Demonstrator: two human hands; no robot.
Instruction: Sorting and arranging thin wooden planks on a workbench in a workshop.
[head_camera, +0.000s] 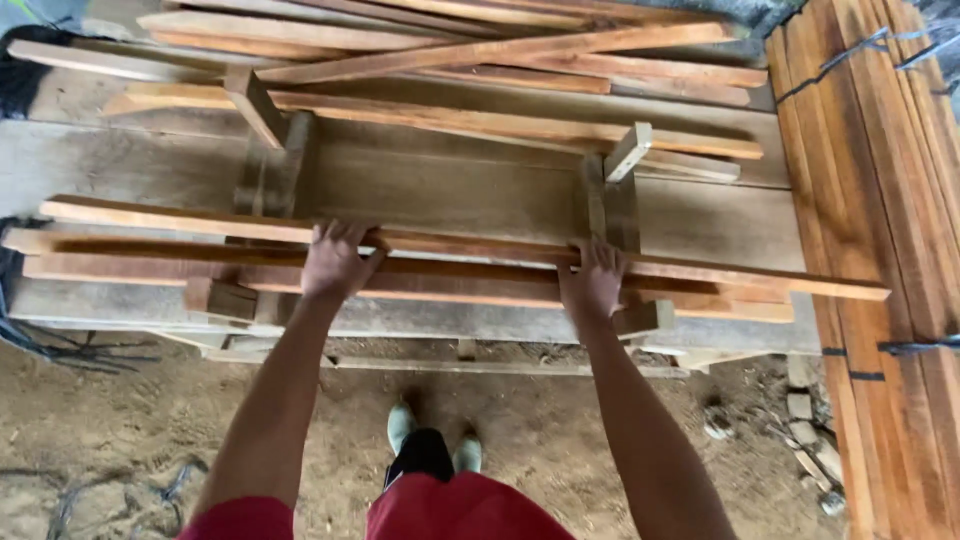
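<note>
Thing: long thin wood strip is being held across the middle of the frame, on the tabletop | Hands: left hand and right hand are being curled over it, well apart | Feel: likely light, stiff, rough, a bit bendy | Hold: best gripped wide apart.

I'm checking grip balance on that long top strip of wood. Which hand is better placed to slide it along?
Probably left: the left hand curls its fingers over the long strip; the right hand rests flatter, beside an upright block.
</note>
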